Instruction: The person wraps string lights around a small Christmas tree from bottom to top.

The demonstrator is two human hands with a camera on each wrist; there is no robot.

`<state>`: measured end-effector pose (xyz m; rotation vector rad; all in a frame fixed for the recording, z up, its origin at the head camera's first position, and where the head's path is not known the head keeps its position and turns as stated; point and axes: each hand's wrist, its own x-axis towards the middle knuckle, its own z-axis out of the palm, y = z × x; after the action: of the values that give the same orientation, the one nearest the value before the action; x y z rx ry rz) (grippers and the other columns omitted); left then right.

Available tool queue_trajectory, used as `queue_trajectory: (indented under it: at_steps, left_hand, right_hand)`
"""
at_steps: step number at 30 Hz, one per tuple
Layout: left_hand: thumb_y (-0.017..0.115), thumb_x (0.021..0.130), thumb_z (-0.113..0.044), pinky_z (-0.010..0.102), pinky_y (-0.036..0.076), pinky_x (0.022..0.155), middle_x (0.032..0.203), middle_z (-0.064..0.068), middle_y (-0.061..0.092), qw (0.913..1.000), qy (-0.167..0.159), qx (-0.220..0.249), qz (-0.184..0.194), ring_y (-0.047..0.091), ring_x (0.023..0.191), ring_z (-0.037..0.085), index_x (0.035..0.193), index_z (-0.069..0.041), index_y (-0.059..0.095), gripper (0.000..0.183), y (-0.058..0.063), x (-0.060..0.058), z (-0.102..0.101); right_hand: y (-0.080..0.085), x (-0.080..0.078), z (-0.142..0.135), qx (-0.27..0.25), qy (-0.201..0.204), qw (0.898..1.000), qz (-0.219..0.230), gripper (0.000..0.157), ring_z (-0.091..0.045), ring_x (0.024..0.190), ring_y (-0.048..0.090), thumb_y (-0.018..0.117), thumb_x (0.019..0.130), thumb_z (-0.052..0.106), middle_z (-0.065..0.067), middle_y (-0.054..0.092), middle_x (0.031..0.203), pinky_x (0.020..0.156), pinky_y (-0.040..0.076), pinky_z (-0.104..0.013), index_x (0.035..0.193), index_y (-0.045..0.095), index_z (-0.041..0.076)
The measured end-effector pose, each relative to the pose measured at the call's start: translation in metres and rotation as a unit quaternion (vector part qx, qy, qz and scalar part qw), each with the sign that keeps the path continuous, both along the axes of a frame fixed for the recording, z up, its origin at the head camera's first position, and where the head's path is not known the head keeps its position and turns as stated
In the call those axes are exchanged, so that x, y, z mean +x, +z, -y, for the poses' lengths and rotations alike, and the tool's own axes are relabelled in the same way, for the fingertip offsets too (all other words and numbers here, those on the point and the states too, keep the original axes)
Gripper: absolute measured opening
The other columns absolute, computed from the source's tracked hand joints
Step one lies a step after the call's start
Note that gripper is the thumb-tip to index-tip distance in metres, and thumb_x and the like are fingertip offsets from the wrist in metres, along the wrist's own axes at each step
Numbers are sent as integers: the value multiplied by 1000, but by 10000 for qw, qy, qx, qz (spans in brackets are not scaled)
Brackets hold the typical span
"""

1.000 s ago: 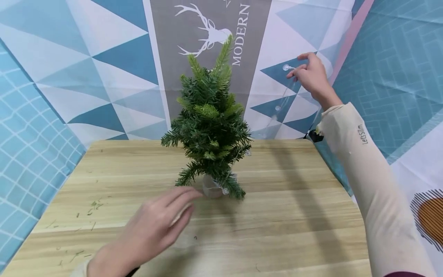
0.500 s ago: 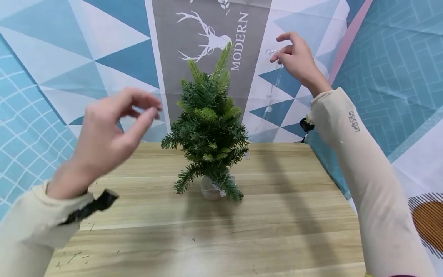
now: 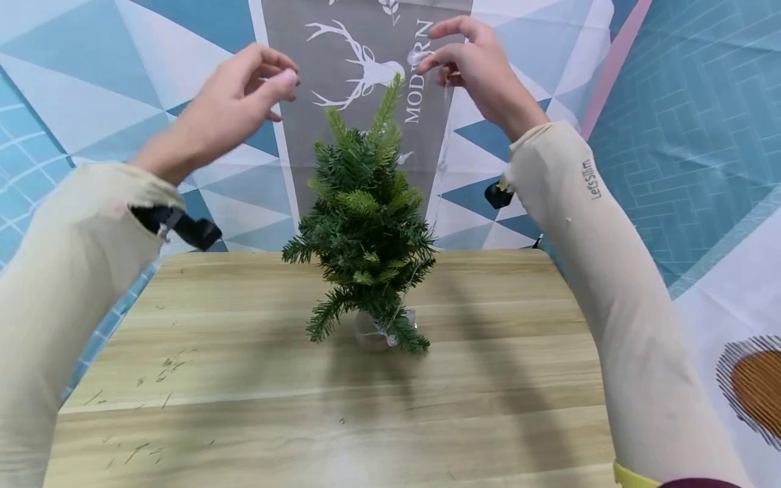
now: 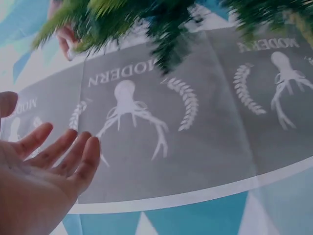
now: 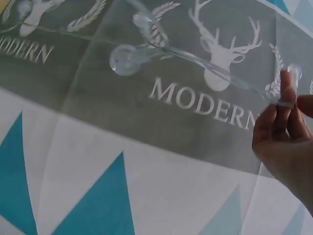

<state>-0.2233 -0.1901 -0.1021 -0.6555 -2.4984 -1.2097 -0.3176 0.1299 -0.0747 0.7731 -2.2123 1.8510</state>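
A small artificial Christmas tree (image 3: 366, 217) stands upright mid-table on a pale base (image 3: 369, 333), with bits of the light string around its foot. My right hand (image 3: 478, 71), up to the right of the treetop, pinches a clear string of fairy lights (image 5: 126, 59) between thumb and fingers. One clear bulb (image 3: 417, 59) shows at the fingertips, and the strand hangs down toward the tree's right side. Raised left of the treetop, my left hand (image 3: 234, 102) holds nothing. Its fingers (image 4: 85, 161) are loosely bent in the left wrist view, below the tree's branches.
The wooden table (image 3: 488, 407) has loose green needle bits (image 3: 167, 369) scattered on its left. Right behind it hangs a patterned cloth (image 3: 232, 183) with a deer head and triangles. Blue tiled-pattern cloth (image 3: 714, 135) covers the right side.
My left hand has risen from beside the tree's base to left of its top. My right hand has moved left and up toward the treetop, bringing the light string along.
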Motion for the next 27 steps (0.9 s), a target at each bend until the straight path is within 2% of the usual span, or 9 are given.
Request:
queue_trajectory:
  at_steps: [4, 7, 13, 16, 18, 20, 22, 25, 27]
  left_hand:
    - [34, 107, -44, 42, 39, 110, 147, 8, 44, 9975, -397, 281, 506, 43, 133, 22, 145, -12, 40, 50, 27, -22, -9]
    - [28, 107, -46, 40, 32, 115, 152, 5, 39, 9935, -731, 440, 750, 37, 139, 21, 149, -14, 36, 53, 36, -35, -19]
    - [25, 107, -48, 44, 16, 122, 158, 5, 31, 9716, -1518, 888, 1582, 25, 146, 21, 154, -17, 28, 56, 30, -51, -25]
    - [28, 107, -49, 47, 6, 123, 150, 9, 41, 9558, -1872, 1116, 1974, 29, 145, 22, 149, -20, 32, 52, 25, -55, -26]
    - [34, 106, -47, 44, 13, 121, 130, 10, 55, 9502, -1916, 1333, 2066, 41, 135, 26, 139, -16, 42, 46, 23, -55, -28]
    - [39, 107, -42, 38, 28, 113, 114, 10, 58, 9515, -1798, 1485, 2009, 52, 114, 24, 132, -11, 48, 41, 20, -55, -29]
    - [46, 106, -38, 32, 40, 95, 99, 8, 56, 9579, -1538, 1605, 1817, 51, 92, 22, 121, -5, 55, 38, 19, -55, -30]
    - [53, 103, -35, 26, 44, 73, 88, 5, 51, 9725, -1133, 1488, 1389, 42, 72, 19, 97, -1, 61, 36, 19, -55, -29]
    - [56, 102, -36, 25, 44, 67, 75, 3, 48, 9830, -868, 1207, 1076, 41, 66, 19, 79, -1, 56, 41, 18, -54, -29]
  right_hand:
    - [5, -2, 16, -384, 624, 9963, 449, 32, -25, 78, 54, 43, 107, 17, -16, 66, 96, 76, 46, -31, 135, 50, 4]
    - [11, 0, 29, -398, 896, 9925, 730, 35, -27, 80, 56, 38, 109, 26, -18, 67, 93, 81, 46, -35, 136, 50, 7]
    - [18, 8, 63, -50, 1341, 9844, 1138, 39, -29, 88, 60, 34, 109, 36, -18, 69, 98, 96, 43, -37, 133, 53, 13]
    - [19, 11, 74, 88, 1527, 9810, 1191, 39, -30, 88, 61, 32, 109, 37, -18, 70, 99, 100, 41, -38, 131, 54, 14]
    - [19, 13, 78, 141, 1579, 9796, 1239, 39, -30, 85, 61, 31, 109, 38, -18, 70, 96, 99, 42, -38, 129, 54, 14]
    - [18, 14, 80, 146, 1511, 9806, 1241, 40, -28, 81, 58, 32, 109, 39, -16, 66, 88, 90, 45, -35, 128, 55, 13]
    - [16, 16, 80, 172, 1370, 9830, 1211, 42, -24, 76, 52, 33, 108, 40, -12, 58, 82, 79, 45, -31, 127, 57, 11]
    - [13, 18, 76, 342, 1111, 9875, 1067, 45, -19, 72, 44, 35, 107, 42, -8, 48, 81, 64, 40, -29, 123, 60, 8]
    - [10, 19, 71, 553, 971, 9891, 957, 48, -18, 69, 42, 35, 107, 43, -8, 47, 83, 60, 39, -29, 120, 62, 5]
